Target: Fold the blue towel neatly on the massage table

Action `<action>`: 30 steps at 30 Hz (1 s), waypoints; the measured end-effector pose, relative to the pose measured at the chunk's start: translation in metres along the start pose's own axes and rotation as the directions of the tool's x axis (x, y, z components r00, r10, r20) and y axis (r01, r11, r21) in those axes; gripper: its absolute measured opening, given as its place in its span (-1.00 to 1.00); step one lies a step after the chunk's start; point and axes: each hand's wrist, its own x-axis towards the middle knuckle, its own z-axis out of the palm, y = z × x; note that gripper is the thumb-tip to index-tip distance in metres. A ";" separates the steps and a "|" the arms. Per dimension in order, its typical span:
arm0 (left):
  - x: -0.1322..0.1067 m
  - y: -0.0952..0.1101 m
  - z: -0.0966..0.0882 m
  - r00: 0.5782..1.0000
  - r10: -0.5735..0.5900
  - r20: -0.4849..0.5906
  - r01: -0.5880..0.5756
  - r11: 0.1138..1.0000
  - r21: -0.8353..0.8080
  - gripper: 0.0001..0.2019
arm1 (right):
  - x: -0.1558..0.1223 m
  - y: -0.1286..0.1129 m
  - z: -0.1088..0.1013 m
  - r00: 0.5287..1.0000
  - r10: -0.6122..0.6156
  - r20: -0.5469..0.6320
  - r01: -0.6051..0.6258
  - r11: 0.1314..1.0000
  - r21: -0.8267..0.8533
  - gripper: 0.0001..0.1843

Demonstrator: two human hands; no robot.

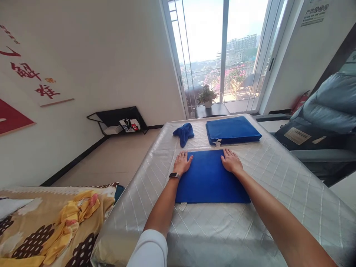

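Note:
A blue cloth (210,180) lies flat in front of me, with a white label at its near left edge. My left hand (183,163), with a watch on the wrist, rests on its far left corner, fingers stretched out. On the far right corner lies my right hand (231,161), palm down and fingers extended. Beyond it, a stack of folded blue cloths (233,129) sits to the right, a label hanging from its front. A crumpled blue cloth (184,133) is further left, past my left hand.
Everything rests on a quilted silver cover (278,193). A patterned bed (55,226) with yellow fabric is at lower left. To the right stands a grey recliner (328,107). A potted plant (207,97) sits on a chair by the glass door; a black rack (119,120) lines the wall.

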 end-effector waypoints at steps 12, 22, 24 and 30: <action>0.001 0.003 0.003 1.000 0.004 -0.015 -0.004 1.000 -0.014 -0.24 | 0.001 0.000 0.000 1.000 0.009 0.020 -0.009 1.000 -0.019 -0.29; -0.011 0.019 -0.008 0.956 0.078 -0.281 -0.061 0.996 0.069 -0.36 | 0.000 -0.001 -0.001 1.000 0.009 0.012 -0.009 0.999 0.031 -0.29; -0.011 0.042 -0.009 0.940 0.151 -0.305 -0.145 0.988 0.043 -0.39 | 0.000 -0.002 -0.002 1.000 0.004 0.011 -0.005 0.999 0.034 -0.29; -0.002 0.168 0.012 0.864 0.442 -0.242 -0.482 0.866 -0.135 -0.42 | -0.003 0.006 0.001 0.999 -0.050 -0.003 0.050 0.999 -0.015 -0.31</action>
